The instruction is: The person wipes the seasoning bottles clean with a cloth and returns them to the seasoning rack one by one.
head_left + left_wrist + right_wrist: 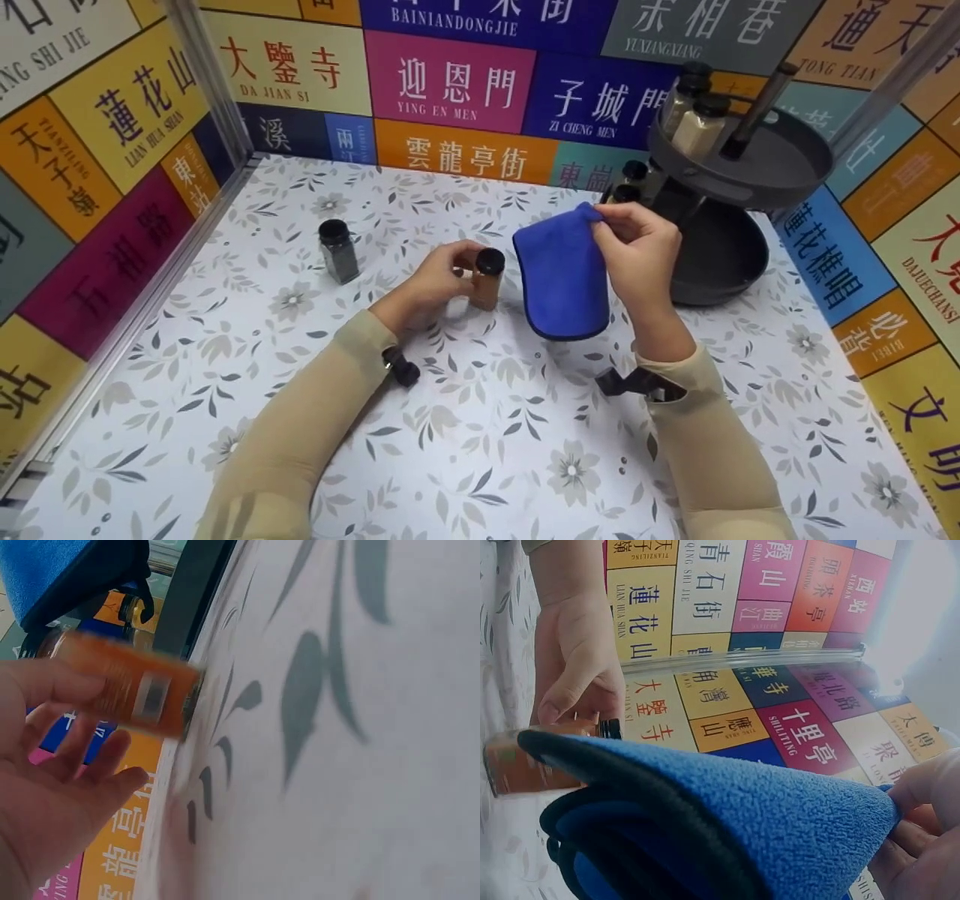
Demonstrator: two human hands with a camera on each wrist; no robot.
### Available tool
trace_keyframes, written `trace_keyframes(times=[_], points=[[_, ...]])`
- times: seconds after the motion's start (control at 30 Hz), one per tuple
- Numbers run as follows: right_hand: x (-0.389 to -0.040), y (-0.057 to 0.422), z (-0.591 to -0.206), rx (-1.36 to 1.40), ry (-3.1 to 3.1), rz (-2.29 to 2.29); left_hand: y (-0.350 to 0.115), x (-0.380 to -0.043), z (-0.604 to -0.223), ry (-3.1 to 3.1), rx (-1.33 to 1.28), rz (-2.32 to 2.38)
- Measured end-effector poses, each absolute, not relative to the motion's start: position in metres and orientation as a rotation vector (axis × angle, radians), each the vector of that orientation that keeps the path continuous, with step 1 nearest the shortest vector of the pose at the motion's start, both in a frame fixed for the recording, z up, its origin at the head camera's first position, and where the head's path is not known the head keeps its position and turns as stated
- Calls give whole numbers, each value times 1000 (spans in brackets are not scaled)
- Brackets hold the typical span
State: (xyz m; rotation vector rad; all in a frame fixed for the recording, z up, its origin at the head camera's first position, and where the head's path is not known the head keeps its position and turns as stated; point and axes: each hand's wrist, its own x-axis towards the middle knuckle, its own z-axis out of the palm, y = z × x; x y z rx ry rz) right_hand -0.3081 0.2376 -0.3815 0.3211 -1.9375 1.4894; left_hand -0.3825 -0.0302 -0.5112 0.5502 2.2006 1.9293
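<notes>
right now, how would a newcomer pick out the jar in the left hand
Over the white floral tabletop, find the blue cloth hanging from the right hand. In the head view, just left of that cloth, the left hand holds a small black-capped jar. Its orange-brown look sets it apart from the darker jar standing alone farther left.

Bright, even light fills the head view, leaving faint, soft shadows on the desk (480,450). In the right wrist view, white glare burns beside the wall (810,736); in the left wrist view, the jar (127,686) is blurred.
</notes>
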Motion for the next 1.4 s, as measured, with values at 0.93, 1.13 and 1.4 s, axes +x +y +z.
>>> trace_keyframes(times=[0.93,1.13,1.4], points=[[-307,207,-416,624,-2081,1421,-9,-329,-438,2308,792,2035],[-304,207,-414,586,-2079,1492,-7,-323,-433,2243,718,2082],[-302,206,-413,644,-2072,1466,-7,-320,-429,2241,679,2148]])
